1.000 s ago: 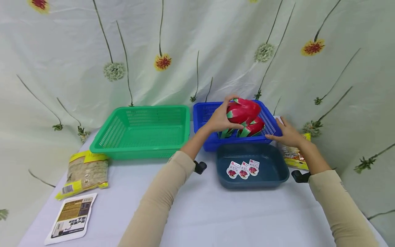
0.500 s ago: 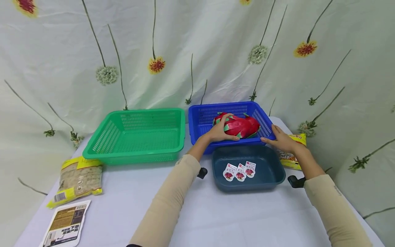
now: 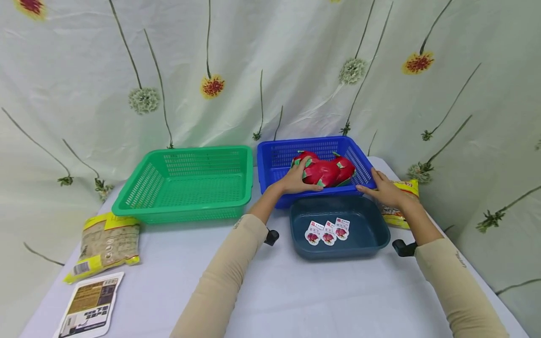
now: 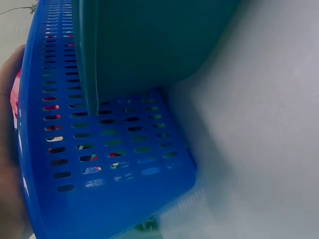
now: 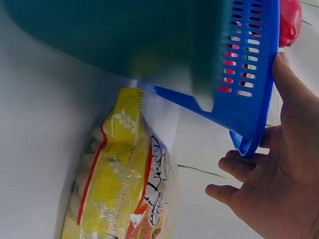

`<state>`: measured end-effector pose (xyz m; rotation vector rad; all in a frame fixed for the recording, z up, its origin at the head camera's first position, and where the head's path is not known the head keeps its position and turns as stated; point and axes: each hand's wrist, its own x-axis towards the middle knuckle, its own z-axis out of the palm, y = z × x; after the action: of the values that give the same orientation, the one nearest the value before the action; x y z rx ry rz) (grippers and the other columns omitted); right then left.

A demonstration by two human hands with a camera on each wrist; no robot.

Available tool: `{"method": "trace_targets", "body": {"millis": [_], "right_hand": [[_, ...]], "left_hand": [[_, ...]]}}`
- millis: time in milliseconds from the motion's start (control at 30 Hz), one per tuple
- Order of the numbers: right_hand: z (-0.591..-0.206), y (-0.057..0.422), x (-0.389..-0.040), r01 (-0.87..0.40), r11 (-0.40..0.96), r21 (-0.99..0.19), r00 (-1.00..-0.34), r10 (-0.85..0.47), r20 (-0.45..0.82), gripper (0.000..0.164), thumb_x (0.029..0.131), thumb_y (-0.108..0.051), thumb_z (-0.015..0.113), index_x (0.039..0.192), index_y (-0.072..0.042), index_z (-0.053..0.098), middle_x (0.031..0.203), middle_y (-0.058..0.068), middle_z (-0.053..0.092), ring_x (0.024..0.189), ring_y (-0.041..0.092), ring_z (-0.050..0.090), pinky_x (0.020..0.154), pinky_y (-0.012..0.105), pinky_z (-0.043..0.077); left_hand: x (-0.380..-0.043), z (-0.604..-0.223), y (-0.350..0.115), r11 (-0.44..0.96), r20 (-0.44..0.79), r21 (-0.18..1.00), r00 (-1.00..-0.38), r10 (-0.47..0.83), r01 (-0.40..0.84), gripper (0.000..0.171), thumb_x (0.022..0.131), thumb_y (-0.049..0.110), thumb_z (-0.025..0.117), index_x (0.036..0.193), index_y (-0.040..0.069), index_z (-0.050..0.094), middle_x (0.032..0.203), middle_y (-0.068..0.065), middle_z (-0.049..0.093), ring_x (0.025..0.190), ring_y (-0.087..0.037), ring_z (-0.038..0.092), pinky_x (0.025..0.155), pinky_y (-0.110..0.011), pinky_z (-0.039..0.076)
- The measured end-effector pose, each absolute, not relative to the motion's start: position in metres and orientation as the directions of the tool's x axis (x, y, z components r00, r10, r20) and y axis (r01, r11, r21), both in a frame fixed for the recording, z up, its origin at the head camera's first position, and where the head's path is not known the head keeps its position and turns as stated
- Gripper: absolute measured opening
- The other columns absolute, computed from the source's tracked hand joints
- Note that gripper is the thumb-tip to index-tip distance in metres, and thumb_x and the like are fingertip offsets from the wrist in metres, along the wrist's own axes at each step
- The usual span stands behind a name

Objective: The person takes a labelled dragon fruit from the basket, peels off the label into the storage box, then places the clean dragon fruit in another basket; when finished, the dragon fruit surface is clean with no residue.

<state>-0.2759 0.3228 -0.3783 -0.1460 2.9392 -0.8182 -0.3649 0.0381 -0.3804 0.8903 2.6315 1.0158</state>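
Several red dragon fruits with green-tipped scales lie together in the blue basket (image 3: 279,188). My left hand (image 3: 295,179) holds the front dragon fruit (image 3: 321,172), thumb low on its near side and fingers over its left side. In the left wrist view only the edge of that hand (image 4: 10,149) shows, beyond the basket's slotted wall. At the basket's right front corner, my right hand (image 3: 386,191) grips the rim between thumb and fingers. The right wrist view shows the thumb on the rim and fingers outside the corner. Three dragon-fruit cards (image 3: 328,233) lie inside the dark teal tub (image 3: 363,249).
Left of the blue basket stands a green basket (image 3: 190,213). A yellow-edged bag (image 3: 111,241) and a white printed packet (image 3: 89,305) lie at the table's left. Another yellow bag (image 5: 117,174) sits right of the tub, under my right forearm. A flowered curtain hangs behind.
My left hand has lowered its dragon fruit into the blue basket beside the other fruits. The right hand has stayed at the basket's corner. The head view has shifted slightly.
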Motion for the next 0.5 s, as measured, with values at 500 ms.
{"method": "trace_targets", "body": {"millis": [500], "right_hand": [[-0.336,0.304,-0.263,-0.213,0.884,-0.417,-0.925,-0.044,0.378,0.056,0.092,-0.029,0.056,0.134,0.005,0.042,0.136,0.029,0.035,0.124,0.047,0.032,0.096,0.063,0.029]], "left_hand": [[-0.338,-0.331,-0.017,0.655,0.093,0.507,-0.791,0.605,0.560,0.082,0.087,0.040,0.062,0.148,0.013,0.016,0.142,-0.020,0.029,0.129,-0.032,0.031,0.103,-0.047,0.031]]}}
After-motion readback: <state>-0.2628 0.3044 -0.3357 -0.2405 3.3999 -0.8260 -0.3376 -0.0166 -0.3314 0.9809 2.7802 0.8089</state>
